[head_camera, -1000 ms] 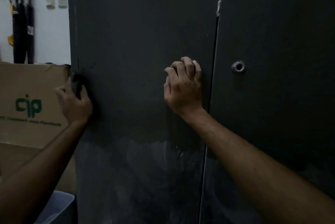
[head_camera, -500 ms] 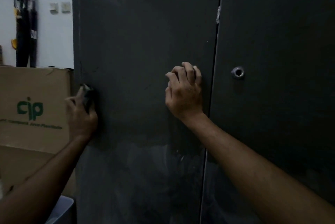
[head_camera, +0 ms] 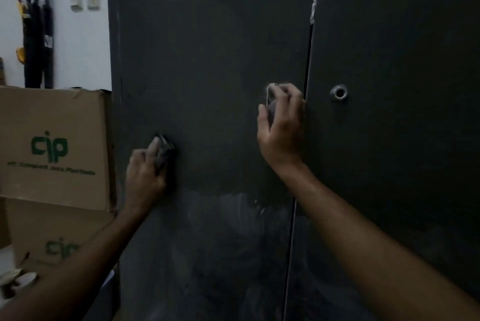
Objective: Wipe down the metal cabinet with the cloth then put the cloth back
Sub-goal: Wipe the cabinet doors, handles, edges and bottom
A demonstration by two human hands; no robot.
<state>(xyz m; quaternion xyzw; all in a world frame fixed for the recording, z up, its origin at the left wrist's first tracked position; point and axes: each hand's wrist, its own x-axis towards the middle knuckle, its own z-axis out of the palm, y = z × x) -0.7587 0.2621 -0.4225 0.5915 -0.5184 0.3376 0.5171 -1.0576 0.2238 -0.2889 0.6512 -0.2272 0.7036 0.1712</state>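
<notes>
Dark cloth [head_camera: 164, 155], bunched small, is pressed flat against the left door of the metal cabinet [head_camera: 207, 61], low on the door's left part, near its outer edge. The left hand [head_camera: 146, 172] holds it there, fingers curled over the wad and pushing it onto the painted surface, with the forearm rising from the lower left. The cloth is blurred, so its edges are hard to make out.

Below the cloth, the lower part of that door carries a paler, smeared patch with an uneven upper border, while the surface above looks evenly dark and has a small bright glare at the top.

The right hand [head_camera: 281, 128] rests against the same door close to the seam between the two doors, its fingers bent with the tips on the metal; something pale shows at the fingertips, but whether the hand grips anything cannot be told. Just beyond the seam, on the right door, sits a round metal lock hole [head_camera: 339, 92], near the right hand but not touched by it. A small whitish scrap [head_camera: 313, 14] clings to the seam higher up.

Left of the cabinet stand stacked cardboard boxes [head_camera: 52, 149] printed with green lettering, the upper one just beside the cabinet's side. Behind them is a white wall with two light switches [head_camera: 85, 1] and dark items hanging [head_camera: 36, 29].
</notes>
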